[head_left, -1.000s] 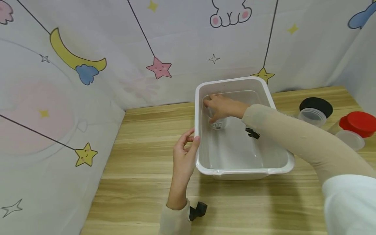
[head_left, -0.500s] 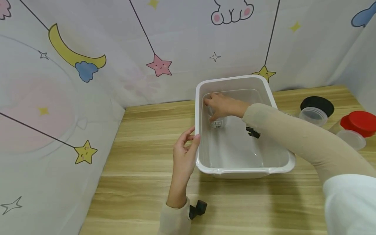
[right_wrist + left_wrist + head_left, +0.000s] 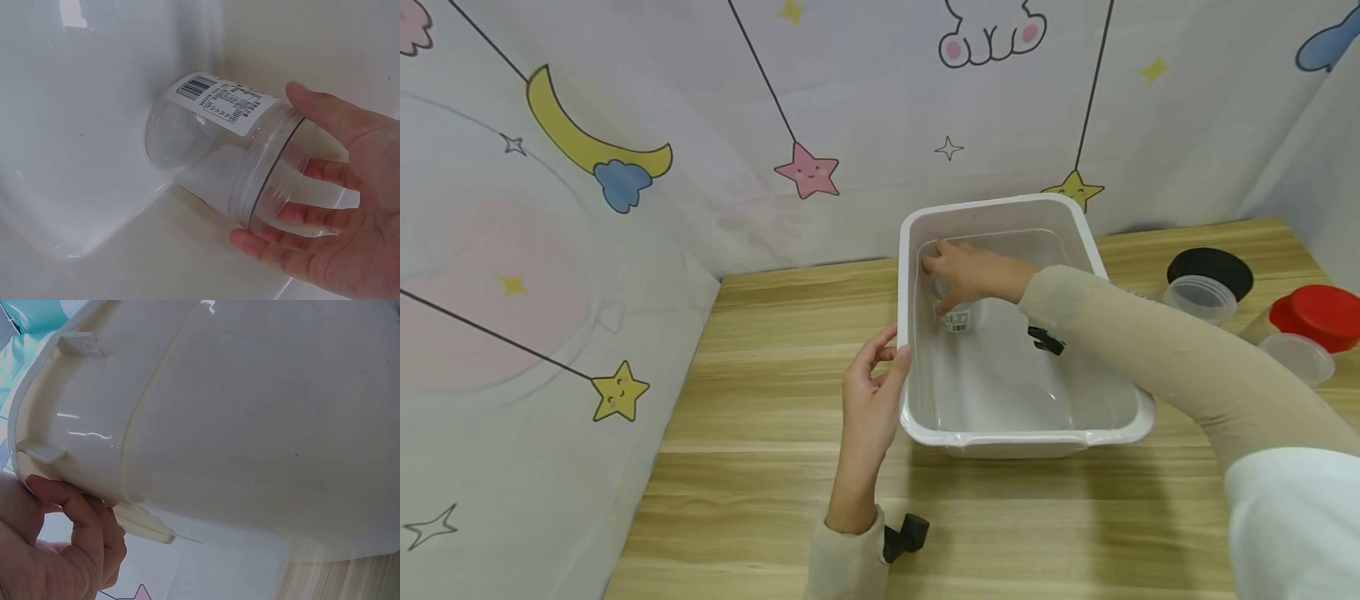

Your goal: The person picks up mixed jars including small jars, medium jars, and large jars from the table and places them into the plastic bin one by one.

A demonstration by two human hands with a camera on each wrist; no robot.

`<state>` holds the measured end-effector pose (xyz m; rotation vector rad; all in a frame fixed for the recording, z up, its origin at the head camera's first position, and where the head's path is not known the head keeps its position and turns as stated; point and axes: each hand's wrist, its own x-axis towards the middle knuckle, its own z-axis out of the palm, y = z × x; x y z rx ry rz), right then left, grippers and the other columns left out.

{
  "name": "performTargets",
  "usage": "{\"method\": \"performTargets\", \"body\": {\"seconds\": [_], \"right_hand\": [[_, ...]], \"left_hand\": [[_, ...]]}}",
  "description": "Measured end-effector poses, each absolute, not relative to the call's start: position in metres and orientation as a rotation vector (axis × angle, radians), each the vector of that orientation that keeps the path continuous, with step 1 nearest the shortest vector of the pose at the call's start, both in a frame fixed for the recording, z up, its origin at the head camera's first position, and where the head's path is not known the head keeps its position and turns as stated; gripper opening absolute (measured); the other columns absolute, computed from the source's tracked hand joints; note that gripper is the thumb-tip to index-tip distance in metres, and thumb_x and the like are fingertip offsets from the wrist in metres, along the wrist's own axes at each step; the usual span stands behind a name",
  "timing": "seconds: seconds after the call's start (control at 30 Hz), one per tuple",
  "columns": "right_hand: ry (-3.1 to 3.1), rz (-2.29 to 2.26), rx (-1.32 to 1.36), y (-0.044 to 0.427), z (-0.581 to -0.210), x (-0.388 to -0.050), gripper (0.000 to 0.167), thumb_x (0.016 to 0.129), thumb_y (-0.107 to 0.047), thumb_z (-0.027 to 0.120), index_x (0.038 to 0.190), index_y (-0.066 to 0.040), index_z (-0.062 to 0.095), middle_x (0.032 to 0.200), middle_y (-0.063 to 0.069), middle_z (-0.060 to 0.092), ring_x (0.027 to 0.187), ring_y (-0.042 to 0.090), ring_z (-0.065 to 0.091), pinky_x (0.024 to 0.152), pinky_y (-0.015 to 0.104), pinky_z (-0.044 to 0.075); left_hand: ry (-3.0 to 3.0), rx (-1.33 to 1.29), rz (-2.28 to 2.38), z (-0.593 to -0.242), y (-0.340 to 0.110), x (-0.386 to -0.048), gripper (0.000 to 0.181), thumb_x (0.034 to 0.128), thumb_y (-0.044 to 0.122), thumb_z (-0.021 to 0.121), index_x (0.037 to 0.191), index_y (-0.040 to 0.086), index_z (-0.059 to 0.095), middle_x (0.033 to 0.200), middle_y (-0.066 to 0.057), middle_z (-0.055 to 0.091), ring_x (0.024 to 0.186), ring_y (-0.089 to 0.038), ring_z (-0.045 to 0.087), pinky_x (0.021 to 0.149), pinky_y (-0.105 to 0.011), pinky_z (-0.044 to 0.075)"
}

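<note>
A white plastic basin (image 3: 1000, 437) stands on the wooden table. My left hand (image 3: 872, 392) holds its left rim, thumb against the edge; in the left wrist view, curled fingers (image 3: 94, 519) lie under the lip. Inside the basin, near its far left corner, my right hand (image 3: 973, 273) grips a clear plastic jar (image 3: 957, 318) around the mouth. Close up in the right wrist view, the jar (image 3: 212, 150) is lidless and carries a white barcode label (image 3: 225, 103). Its base meets the basin's inner surface. The right thumb is on one side of the jar's rim, the fingers around the other.
Right of the basin are a black lid (image 3: 1210, 265), a clear jar (image 3: 1199, 300), a red-lidded container (image 3: 1324, 317) and a clear round lid or jar mouth (image 3: 1297, 358). A cartoon-printed white cloth (image 3: 850, 83) hangs behind the table (image 3: 760, 417).
</note>
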<state>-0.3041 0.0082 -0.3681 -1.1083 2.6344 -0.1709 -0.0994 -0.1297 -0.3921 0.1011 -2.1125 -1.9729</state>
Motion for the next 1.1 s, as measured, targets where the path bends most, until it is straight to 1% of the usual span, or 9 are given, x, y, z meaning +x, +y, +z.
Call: {"method": "performTargets", "body": {"seconds": [0.27,0.33,0.5,0.7,0.83,0.97,1.03,1.1], "right_hand": [[2.658,-0.125,-1.138,0.0076,-0.3676,-0.3027,0.071,0.079,-0.035,0.086,0.133,-0.002,0.055,0.131,0.023,0.047,0.113,0.041,0.053,0.098,0.052,0.046],[2.657,-0.124,-1.127,0.0076,-0.3671,-0.3023,0.072,0.079,-0.036,0.086,0.134,-0.003,0.055,0.132,0.023,0.047,0.114,0.041,0.053,0.098,0.052,0.046],[2.649,-0.119,-1.115,0.0075,-0.366,-0.302,0.075,0.078,-0.037,0.086,0.137,-0.003,0.053,0.134,0.022,0.046,0.115,0.041,0.053,0.099,0.051,0.047],[2.648,-0.109,-1.133,0.0083,-0.3654,-0.3028,0.074,0.075,-0.033,0.089,0.133,-0.003,0.055,0.13,0.021,0.048,0.108,0.038,0.056,0.095,0.049,0.049],[2.645,-0.123,-1.147,0.0086,-0.3647,-0.303,0.071,0.073,-0.029,0.091,0.129,-0.003,0.057,0.125,0.02,0.05,0.102,0.036,0.058,0.091,0.047,0.051],[2.639,-0.14,-1.154,0.0085,-0.3644,-0.3033,0.07,0.072,-0.027,0.092,0.128,-0.002,0.057,0.125,0.02,0.05,0.103,0.035,0.058,0.091,0.047,0.051],[2.638,-0.148,-1.153,0.0083,-0.3644,-0.3035,0.069,0.073,-0.025,0.091,0.128,-0.001,0.057,0.125,0.02,0.05,0.105,0.035,0.058,0.092,0.047,0.051],[2.638,-0.157,-1.153,0.0082,-0.3647,-0.304,0.068,0.074,-0.024,0.091,0.128,-0.001,0.056,0.126,0.021,0.051,0.106,0.036,0.057,0.093,0.048,0.05]], "left_hand": [[-2.113,0.1,-1.979,-0.392,-0.1294,-0.0992,0.039,0.1009,0.018,0.061,0.135,0.0,0.058,0.103,-0.016,0.058,0.077,-0.025,0.071,0.07,-0.04,0.06],[-2.113,0.101,-1.983,-0.3923,-0.1294,-0.0994,0.039,0.1009,0.018,0.061,0.135,0.0,0.058,0.103,-0.016,0.058,0.077,-0.024,0.071,0.071,-0.042,0.06],[-2.111,0.112,-1.992,-0.3926,-0.1294,-0.0994,0.039,0.101,0.019,0.061,0.135,0.001,0.058,0.103,-0.016,0.058,0.077,-0.025,0.071,0.074,-0.053,0.058],[-2.111,0.12,-1.993,-0.3933,-0.1295,-0.0991,0.038,0.1009,0.019,0.061,0.135,0.001,0.058,0.103,-0.016,0.058,0.079,-0.03,0.071,0.073,-0.051,0.059],[-2.111,0.122,-1.988,-0.3925,-0.1291,-0.0985,0.038,0.1008,0.019,0.062,0.135,0.001,0.058,0.103,-0.016,0.058,0.082,-0.037,0.071,0.072,-0.047,0.06],[-2.106,0.125,-1.994,-0.3913,-0.1287,-0.098,0.038,0.1008,0.019,0.062,0.135,0.002,0.058,0.103,-0.016,0.058,0.084,-0.044,0.069,0.071,-0.045,0.06],[-2.106,0.127,-1.998,-0.3909,-0.1285,-0.0979,0.038,0.1008,0.019,0.062,0.135,0.002,0.058,0.103,-0.015,0.058,0.084,-0.044,0.069,0.072,-0.046,0.06],[-2.106,0.128,-2.003,-0.3906,-0.1285,-0.0979,0.038,0.1007,0.018,0.062,0.135,0.003,0.058,0.103,-0.015,0.058,0.083,-0.041,0.07,0.073,-0.048,0.059]]}}
